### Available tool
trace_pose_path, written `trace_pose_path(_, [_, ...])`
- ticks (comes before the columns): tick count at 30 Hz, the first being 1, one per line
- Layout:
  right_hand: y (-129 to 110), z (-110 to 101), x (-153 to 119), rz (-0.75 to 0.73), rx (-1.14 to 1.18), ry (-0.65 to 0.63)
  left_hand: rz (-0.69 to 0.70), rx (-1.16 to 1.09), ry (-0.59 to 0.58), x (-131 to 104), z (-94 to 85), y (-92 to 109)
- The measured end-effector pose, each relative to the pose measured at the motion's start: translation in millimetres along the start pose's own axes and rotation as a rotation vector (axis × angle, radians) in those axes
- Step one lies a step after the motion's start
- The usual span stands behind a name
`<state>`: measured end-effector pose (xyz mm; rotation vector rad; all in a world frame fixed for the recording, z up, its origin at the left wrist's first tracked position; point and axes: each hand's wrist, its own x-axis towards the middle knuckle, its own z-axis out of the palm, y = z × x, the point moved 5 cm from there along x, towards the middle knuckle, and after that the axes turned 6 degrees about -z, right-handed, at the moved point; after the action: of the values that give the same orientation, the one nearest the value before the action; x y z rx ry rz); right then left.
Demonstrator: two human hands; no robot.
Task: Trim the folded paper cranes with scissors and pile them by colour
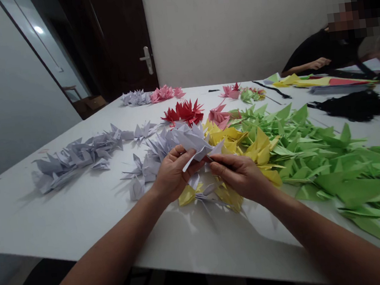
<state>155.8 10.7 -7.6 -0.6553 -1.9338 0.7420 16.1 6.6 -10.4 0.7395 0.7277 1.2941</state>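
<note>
A white folded paper crane (192, 142) is held above the table, between my two hands. My left hand (174, 171) grips it from the left, thumb on top and fingers beneath. The fingers of my right hand (237, 169) are pinched together at the crane's right side, by a slim dark thing too small to make out. Behind and under my hands lie white folded cranes (162, 143) and yellow folded cranes (261, 146). A large heap of green folded cranes (336, 158) spreads to the right of my right hand.
On the white table (82, 219) are a row of white cranes (78, 155), red cranes (184, 112) and pink cranes (164, 93). Black strands (360, 105) and coloured paper sheets (330, 80) lie at the right. A person in black (310, 53) leans at the far right.
</note>
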Motion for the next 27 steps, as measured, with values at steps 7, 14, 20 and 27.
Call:
trace_pose_path(7, [3,-10,-1,0.062,0.002,0.123,0.227,0.172,0.132,-4,-10.2,35])
trace_pose_path(14, [17,-23,1,0.101,0.1,0.267,0.807,0.796,0.482,-4,-46.3,83])
trace_pose_path(20, [24,-26,1,0.087,0.068,0.292,0.769,1.29,0.46,12,-55.8,71])
trace_pose_path(27, [23,-33,2,0.1,0.021,0.369,0.953,1.352,0.36,-2,-44.1,77])
